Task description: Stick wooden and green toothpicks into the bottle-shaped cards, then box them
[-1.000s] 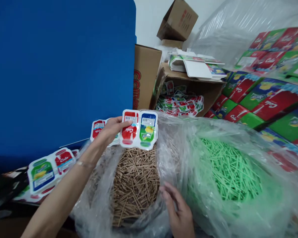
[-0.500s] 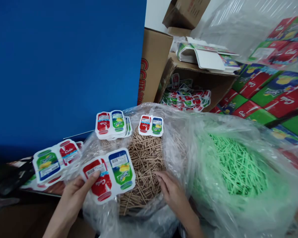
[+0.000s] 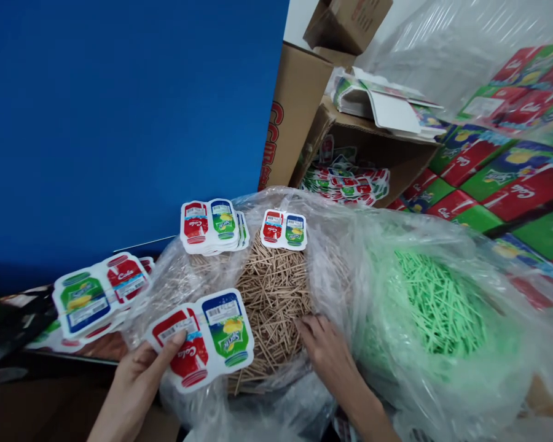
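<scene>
Clear bag [image 3: 321, 267]: brown sticks [image 3: 276, 291], R hand [image 3: 327, 347] at them, grip unclear; L hand [image 3: 137, 376] pinches card [image 3: 205, 337]; adj. bag [image 3: 381, 325]: green sticks [image 3: 442, 307].

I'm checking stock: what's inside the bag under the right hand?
Thin brown sticks show inside the bag. The right hand and a card cover some; anything deeper is hidden.

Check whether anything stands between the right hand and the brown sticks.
Nothing visible does: the right hand is at the right side of the brown sticks, though contact is unclear. The clear bag bunches beside the sticks there, not over them. The card in the left hand is off to the left.
</scene>
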{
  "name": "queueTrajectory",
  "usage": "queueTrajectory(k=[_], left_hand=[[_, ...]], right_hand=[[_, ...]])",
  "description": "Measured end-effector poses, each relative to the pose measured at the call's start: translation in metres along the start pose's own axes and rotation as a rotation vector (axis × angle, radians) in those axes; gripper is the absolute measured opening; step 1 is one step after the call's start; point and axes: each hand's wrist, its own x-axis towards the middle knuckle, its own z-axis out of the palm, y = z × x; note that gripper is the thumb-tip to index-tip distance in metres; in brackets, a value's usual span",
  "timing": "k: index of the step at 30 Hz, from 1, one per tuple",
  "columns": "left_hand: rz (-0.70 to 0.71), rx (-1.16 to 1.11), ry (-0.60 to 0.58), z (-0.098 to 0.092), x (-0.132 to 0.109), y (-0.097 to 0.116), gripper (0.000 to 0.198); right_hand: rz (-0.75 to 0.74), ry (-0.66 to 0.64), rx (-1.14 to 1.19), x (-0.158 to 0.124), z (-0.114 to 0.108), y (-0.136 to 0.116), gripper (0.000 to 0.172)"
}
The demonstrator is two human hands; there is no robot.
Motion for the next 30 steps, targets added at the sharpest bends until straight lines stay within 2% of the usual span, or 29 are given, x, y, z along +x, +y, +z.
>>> queueTrajectory(k=[5, 9, 12, 15, 19, 23, 30], left_hand=[[-0.061, 0.000, -0.012, -0.004, 0.001, -0.003, 0.034], [-0.063, 0.061, -0.028, 0.000, 0.003, -0.006, 0.032], [-0.050, 0.071, -0.019, 0.006, 0.002, -0.009, 0.032], [-0.042, 0.054, -0.049, 0.009, 0.001, -0.011, 0.032], [-0.078, 0.031, -0.022, 0.011, -0.001, -0.007, 0.033], [-0.151, 0.018, -0.006, 0.013, 0.000, -0.002, 0.038], [-0.123, 0.013, -0.076, 0.008, 0.005, -0.009, 0.035]], right_hand=[[0.070, 0.019, 0.053, 0.000, -0.004, 0.001, 0.025], [0.105, -0.004, 0.091, 0.013, -0.005, -0.017, 0.038], [0.253, -0.113, -0.002, 0.030, -0.001, -0.034, 0.044], [0.412, -0.222, -0.071, 0.046, 0.006, -0.046, 0.043], [0.531, -0.256, -0.074, 0.062, 0.013, -0.053, 0.043], [0.577, -0.265, -0.077, 0.066, 0.014, -0.052, 0.045], [0.602, -0.289, -0.109, 0.065, 0.009, -0.050, 0.041]])
